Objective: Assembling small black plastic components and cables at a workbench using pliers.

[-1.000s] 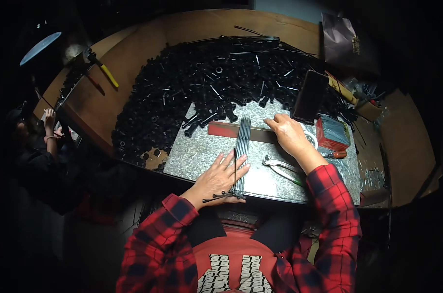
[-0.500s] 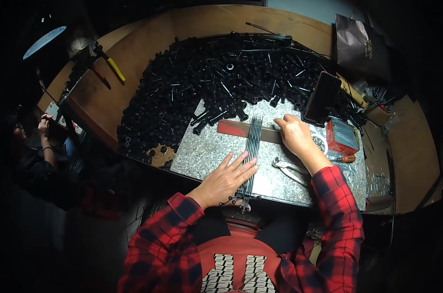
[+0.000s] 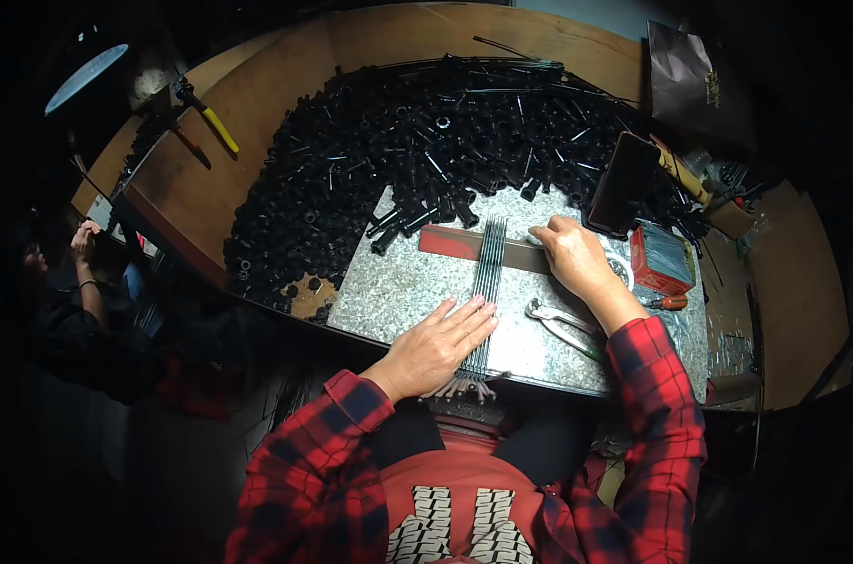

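My left hand (image 3: 436, 349) lies with its fingers stretched over a bundle of thin dark rods (image 3: 488, 273). The rods run lengthwise away from me, and their near ends (image 3: 466, 385) fan out past the board's front edge. Under their far part lies a flat bar (image 3: 445, 242), red at its left end and brown toward the right. My right hand (image 3: 579, 256) is over the bar's right end, fingers curled and tips together. What those fingertips hold, if anything, is hidden. Both hands rest over a speckled grey board (image 3: 379, 291).
Black tubular parts (image 3: 351, 169) are heaped behind the board. Pincers (image 3: 560, 324), a red box (image 3: 666, 261), an orange-handled tool (image 3: 669, 303) and a phone-like dark slab (image 3: 624, 183) are at right. Yellow-handled pliers (image 3: 221, 130) hang at left, near another person's hand (image 3: 84, 242).
The rods' near ends have spread into a wider fan beneath my left hand, which stays on the bundle. My right hand has shifted slightly to the right.
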Available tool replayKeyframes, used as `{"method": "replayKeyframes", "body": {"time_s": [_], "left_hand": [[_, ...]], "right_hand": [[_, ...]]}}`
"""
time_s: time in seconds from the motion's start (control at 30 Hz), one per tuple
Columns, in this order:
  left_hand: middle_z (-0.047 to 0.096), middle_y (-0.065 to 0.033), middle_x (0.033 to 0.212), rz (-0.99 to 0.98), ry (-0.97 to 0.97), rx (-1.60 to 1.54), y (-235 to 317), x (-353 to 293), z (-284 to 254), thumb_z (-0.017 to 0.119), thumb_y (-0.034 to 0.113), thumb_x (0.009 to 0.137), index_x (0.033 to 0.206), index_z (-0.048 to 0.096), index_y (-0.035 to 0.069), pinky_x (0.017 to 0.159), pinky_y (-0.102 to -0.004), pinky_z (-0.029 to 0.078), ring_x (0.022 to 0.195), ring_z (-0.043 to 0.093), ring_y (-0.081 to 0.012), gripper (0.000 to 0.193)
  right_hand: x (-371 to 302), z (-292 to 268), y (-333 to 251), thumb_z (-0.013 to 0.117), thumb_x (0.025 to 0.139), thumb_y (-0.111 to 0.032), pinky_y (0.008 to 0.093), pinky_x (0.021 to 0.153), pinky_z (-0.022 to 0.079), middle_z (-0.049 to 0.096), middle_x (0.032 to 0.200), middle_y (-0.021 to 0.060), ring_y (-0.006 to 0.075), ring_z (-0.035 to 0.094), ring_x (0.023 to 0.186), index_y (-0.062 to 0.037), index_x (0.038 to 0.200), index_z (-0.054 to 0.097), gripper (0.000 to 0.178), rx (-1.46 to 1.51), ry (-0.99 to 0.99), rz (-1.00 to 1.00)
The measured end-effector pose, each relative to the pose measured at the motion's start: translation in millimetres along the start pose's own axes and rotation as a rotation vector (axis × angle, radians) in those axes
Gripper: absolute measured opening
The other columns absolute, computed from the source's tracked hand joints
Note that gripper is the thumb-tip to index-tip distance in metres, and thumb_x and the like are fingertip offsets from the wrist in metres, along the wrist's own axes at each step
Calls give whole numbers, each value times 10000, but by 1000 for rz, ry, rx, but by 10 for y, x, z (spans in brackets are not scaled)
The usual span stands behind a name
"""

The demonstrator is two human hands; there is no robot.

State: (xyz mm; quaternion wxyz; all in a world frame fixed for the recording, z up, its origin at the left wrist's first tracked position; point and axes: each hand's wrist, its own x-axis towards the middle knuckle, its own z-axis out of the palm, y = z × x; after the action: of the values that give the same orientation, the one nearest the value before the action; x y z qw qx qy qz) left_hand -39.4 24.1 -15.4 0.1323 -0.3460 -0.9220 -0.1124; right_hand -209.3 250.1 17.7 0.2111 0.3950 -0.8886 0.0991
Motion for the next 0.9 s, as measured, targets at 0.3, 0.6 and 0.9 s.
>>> {"method": "replayKeyframes", "body": {"time_s": [0.3,0.6,0.9], "left_hand": [[412,-133,1439,4,-14,29,-2,19,17,413,100,910,1353,439,13,1104,-456,298,1358,363,-267,452],[417,-127,1433,-12,-42,41,13,43,-14,441,94,889,1352,445,26,1091,-447,315,1343,379,-271,468],[418,-124,1434,-2,-26,29,-6,39,1,462,87,872,1358,443,33,1079,-459,328,1339,385,-269,489]], "right_hand": [[8,6,11,562,780,-38,385,667,516,587,795,96,289,615,792,-98,998,684,257,-4,20,3],[34,37,19,538,778,-29,388,708,507,585,819,95,282,602,837,-87,1023,665,282,-13,-30,-5],[7,33,44,533,780,-38,391,711,508,585,831,96,284,600,858,-87,1030,658,283,13,-31,2]]}}
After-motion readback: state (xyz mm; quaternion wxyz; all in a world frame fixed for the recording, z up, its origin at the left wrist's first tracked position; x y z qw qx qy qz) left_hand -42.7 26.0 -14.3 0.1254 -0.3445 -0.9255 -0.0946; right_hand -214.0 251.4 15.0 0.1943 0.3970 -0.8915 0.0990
